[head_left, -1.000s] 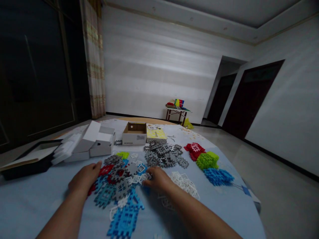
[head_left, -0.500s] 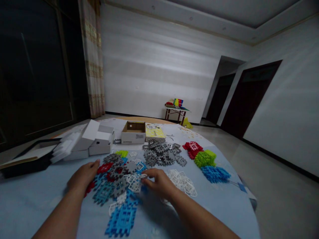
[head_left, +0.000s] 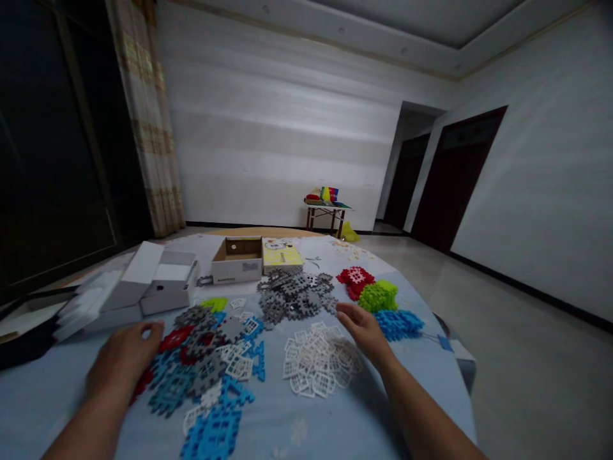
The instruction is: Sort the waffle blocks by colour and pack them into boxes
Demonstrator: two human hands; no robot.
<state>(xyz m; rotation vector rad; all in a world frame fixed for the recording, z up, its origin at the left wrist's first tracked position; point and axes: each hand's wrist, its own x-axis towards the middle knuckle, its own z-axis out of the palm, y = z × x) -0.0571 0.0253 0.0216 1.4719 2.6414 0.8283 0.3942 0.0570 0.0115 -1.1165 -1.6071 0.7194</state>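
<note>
My left hand (head_left: 122, 358) is beside the left edge of a mixed pile of plastic interlocking pieces, fingers loosely bent with a gap between them, and nothing visible in it. That pile holds grey pieces (head_left: 208, 374), red pieces (head_left: 176, 338), blue pieces (head_left: 213, 434) and a few white lattice window pieces (head_left: 239, 365). Right of it lies a heap of white window pieces (head_left: 318, 364). My right hand (head_left: 366, 329) hovers at the heap's right side, fingers stretched out and no piece seen in them. Its underside is hidden.
Behind lies a grey pile (head_left: 294, 294). Red (head_left: 355, 281), green (head_left: 378, 296) and blue stacks (head_left: 398, 324) line the right side. An open box (head_left: 237, 271), a yellow box (head_left: 282, 255) and white cartons (head_left: 170, 284) stand farther back. The round table edge (head_left: 467, 390) curves at right.
My right hand has moved right, from a white window piece in the mixed pile to beyond the white heap. The view has turned slightly right; my left hand stays beside the mixed pile.
</note>
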